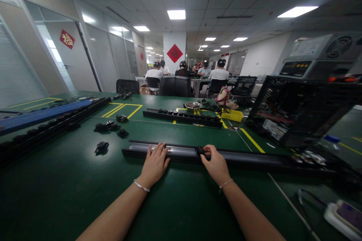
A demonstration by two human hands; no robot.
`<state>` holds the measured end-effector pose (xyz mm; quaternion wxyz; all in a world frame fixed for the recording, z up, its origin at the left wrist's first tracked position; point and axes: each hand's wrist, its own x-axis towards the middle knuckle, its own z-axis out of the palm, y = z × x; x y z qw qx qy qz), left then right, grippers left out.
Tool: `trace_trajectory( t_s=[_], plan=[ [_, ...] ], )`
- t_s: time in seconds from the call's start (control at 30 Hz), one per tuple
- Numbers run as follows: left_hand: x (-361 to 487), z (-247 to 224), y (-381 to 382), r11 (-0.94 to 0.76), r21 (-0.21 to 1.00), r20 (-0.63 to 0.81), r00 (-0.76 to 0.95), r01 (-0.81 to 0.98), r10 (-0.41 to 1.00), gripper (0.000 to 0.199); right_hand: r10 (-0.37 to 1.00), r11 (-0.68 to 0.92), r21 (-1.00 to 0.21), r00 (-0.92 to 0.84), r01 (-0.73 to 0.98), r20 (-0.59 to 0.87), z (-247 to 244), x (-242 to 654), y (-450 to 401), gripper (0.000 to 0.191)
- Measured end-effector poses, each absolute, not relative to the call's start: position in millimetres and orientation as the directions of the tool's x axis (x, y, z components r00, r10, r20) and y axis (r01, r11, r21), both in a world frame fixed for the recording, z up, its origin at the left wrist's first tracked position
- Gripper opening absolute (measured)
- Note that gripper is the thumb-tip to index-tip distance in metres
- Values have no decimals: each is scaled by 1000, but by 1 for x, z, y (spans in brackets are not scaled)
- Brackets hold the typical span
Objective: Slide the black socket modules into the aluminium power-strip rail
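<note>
A long black rail with a shiny channel (181, 151) lies across the green table in front of me. My left hand (156, 160) rests on the rail's left part, fingers stretched out and holding nothing. Further right, my right hand (216, 162) pinches a small round black part (200, 150) that sits in the channel. The fingers hide some of that part, so its exact kind does not show. Left of the rail lies a loose black part (102, 147), with several similar black pieces (107, 126) behind it.
Behind the rail lies a second black rail (182, 117) fitted with several parts. A long rail (56, 128) and blue strip (45, 115) run along the left. A metal bowl (192, 105), yellow tray (232, 116) and opened computer case (299, 109) stand right. People (219, 72) sit farther back.
</note>
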<state>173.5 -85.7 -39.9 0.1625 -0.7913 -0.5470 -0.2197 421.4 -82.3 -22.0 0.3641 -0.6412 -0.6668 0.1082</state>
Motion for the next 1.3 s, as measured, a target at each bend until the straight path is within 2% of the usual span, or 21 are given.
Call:
trace_trajectory(
  t_s=[0.27, 0.67, 1.07, 1.3],
  plan=[
    [173, -42, -84, -358, -15, 523, 312, 934, 793, 37, 938, 221, -556, -20, 801, 345, -23, 415, -85, 28],
    [173, -38, -86, -493, 7, 470, 433, 870, 770, 41, 935, 263, -468, -102, 844, 341, -21, 413, -87, 30],
    [173, -38, -87, -488, 19, 453, 428, 873, 782, 43, 932, 265, -376, -136, 888, 336, -19, 412, -90, 34],
    [173, -39, -88, -529, -12, 468, 472, 849, 747, 45, 929, 276, -347, -156, 896, 337, -18, 410, -91, 35]
  ],
)
